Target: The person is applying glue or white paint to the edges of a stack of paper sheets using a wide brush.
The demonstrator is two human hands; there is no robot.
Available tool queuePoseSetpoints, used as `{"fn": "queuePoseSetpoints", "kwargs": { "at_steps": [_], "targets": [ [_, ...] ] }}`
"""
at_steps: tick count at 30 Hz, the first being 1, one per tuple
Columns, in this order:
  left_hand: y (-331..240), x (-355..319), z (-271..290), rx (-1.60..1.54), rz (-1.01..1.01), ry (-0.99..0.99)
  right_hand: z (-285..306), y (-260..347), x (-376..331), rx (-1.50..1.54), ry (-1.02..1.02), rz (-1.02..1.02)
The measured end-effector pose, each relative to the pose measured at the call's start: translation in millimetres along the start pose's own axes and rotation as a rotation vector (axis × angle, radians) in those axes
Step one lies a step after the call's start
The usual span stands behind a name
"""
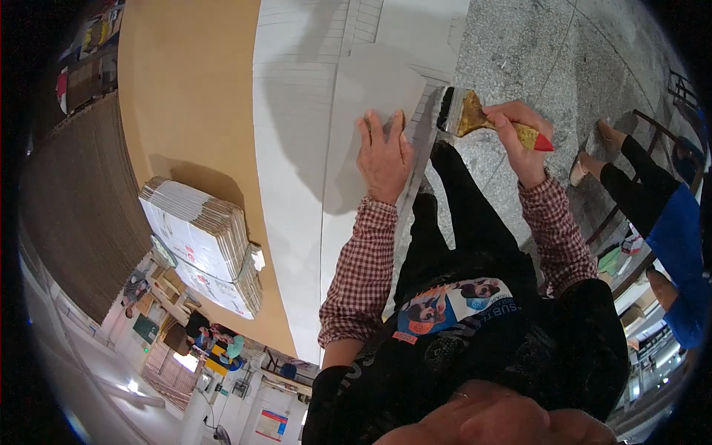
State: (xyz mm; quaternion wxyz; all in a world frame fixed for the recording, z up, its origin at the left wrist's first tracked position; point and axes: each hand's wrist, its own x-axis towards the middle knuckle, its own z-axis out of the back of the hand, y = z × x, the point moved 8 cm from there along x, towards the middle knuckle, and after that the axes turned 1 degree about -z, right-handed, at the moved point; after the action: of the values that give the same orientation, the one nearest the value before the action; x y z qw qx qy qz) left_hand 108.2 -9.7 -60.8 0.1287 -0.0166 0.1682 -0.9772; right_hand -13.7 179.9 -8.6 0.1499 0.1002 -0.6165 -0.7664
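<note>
My right hand (521, 141) grips a wide flat paintbrush (473, 115) by its stained yellow handle with a red end. Its dark bristles, smeared whitish, are at the right edge of the pale grey board sheets (373, 85); I cannot tell whether they touch. My left hand (384, 159) lies on the top sheet with its fingers apart, left of the brush. Stepped edges of several overlapping sheets show near the bristles and at the far end. Both forearms wear checked sleeves.
Left of the sheets runs a tan tabletop (189, 81), bearing a tied bundle of folded cartons (204, 241). Speckled floor (512, 52) lies to the right. At the right, a person in blue (675, 237) is beside a dark metal frame. Other people are at the lower left.
</note>
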Motion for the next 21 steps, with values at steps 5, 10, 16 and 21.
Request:
{"fn": "queuePoseSetpoints", "kwargs": {
  "at_steps": [5, 10, 16, 21],
  "targets": [
    [-2, 2, 2, -0.021, -0.015, -0.016, -4, -1, -9, 0.023, 0.107, -0.029],
    [-1, 2, 2, -0.004, -0.027, -0.029, -4, -2, 6, -0.051, -0.009, 0.057],
    [-1, 2, 1, -0.011, -0.017, 0.003, 2, 2, 6, -0.027, -0.021, 0.083],
    [3, 1, -2, -0.009, -0.028, 0.003, 1, -4, 8, -0.011, 0.075, 0.034]
  ]
}}
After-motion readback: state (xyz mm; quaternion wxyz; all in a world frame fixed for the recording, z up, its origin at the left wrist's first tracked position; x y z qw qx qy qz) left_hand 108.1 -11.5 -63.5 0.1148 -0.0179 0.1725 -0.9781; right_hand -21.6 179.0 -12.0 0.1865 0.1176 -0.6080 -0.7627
